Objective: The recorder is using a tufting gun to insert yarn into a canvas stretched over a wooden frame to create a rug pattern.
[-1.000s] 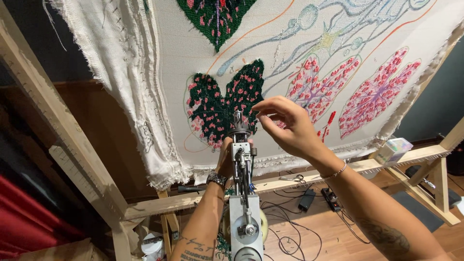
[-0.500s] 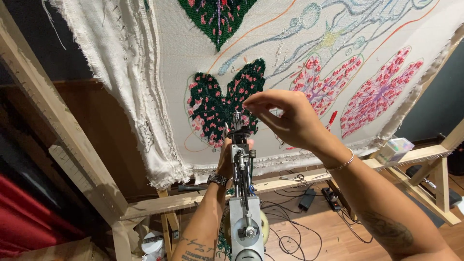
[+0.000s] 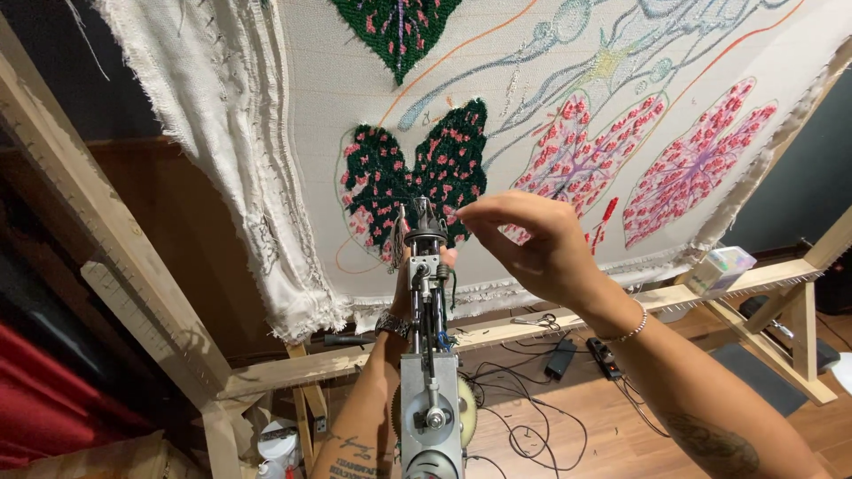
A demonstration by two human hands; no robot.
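A grey tufting gun points up at a white cloth stretched on a wooden frame. My left hand grips the gun just below its needle end, mostly hidden behind the machine. My right hand is to the right of the needle tip, fingers pinched together near it, seemingly on a thin yarn strand too fine to make out. The gun's tip sits in front of a dark green and pink tufted leaf shape.
Pink leaf shapes and another green patch mark the cloth. A small clear box and scissors rest on the frame's lower beam. Black cables and a power strip lie on the wood floor. Red fabric is at left.
My right hand has drifted slightly right and down from the needle tip, staying pinched. The gun and my left hand have kept their place.
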